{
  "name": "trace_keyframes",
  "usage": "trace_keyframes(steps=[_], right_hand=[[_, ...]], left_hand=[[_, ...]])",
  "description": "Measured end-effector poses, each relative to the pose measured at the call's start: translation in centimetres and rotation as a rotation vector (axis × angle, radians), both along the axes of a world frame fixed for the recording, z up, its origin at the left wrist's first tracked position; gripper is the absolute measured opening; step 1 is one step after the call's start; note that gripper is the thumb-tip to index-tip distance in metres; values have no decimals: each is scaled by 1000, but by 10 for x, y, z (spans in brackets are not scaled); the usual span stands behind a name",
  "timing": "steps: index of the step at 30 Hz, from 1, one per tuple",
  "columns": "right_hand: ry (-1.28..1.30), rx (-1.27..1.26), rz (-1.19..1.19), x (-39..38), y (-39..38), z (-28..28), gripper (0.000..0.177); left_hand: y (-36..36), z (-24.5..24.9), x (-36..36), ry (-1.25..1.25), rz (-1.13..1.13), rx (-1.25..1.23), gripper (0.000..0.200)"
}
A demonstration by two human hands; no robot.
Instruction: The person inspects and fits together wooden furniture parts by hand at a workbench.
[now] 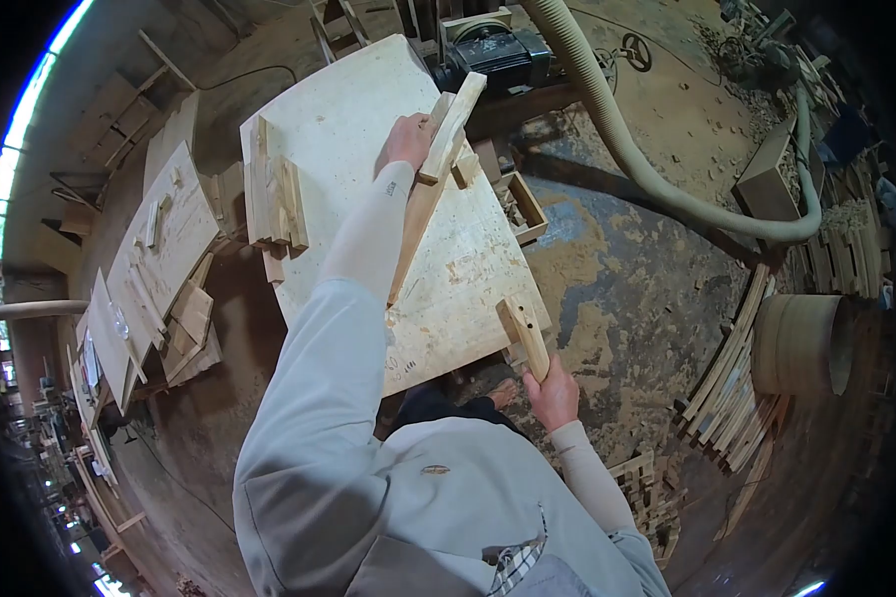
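My left hand (406, 142) reaches to the far part of a pale plywood tabletop (358, 239). Its fingers are curled against the left side of a short wooden piece (455, 124) that slants across the board's right edge; the fingertips are partly hidden. A long, tapering reddish-brown wooden strip (418, 224) runs from there toward me. At the near right corner, my right hand (555, 396) is closed around the lower end of a short wooden piece (524, 338) with small dark holes. The upper end of this piece is over the tabletop's edge.
Several wooden pieces (277, 189) lie stacked at the tabletop's left edge. A motor (493, 55) stands behind, and a thick ribbed hose (617, 139) curves to the right. Long strips (732, 388) and a round drum (801, 343) are at right. An open wooden box (521, 209) sits beside the table.
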State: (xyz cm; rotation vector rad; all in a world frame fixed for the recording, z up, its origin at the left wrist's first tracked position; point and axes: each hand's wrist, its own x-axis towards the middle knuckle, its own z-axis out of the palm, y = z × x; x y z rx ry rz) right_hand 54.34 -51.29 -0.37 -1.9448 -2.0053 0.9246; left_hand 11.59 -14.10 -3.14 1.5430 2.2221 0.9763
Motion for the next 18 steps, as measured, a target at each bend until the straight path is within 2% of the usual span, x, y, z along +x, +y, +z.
trace_keyframes(steps=[11,18], right_hand=[[7,-41,-58,-110,115,29,40],[-10,-56,-53,-117,133,20,43]], left_hand=[[122,6,-102,-25,-35,-26,38],[138,5,-115,-37,-49,-13,38]])
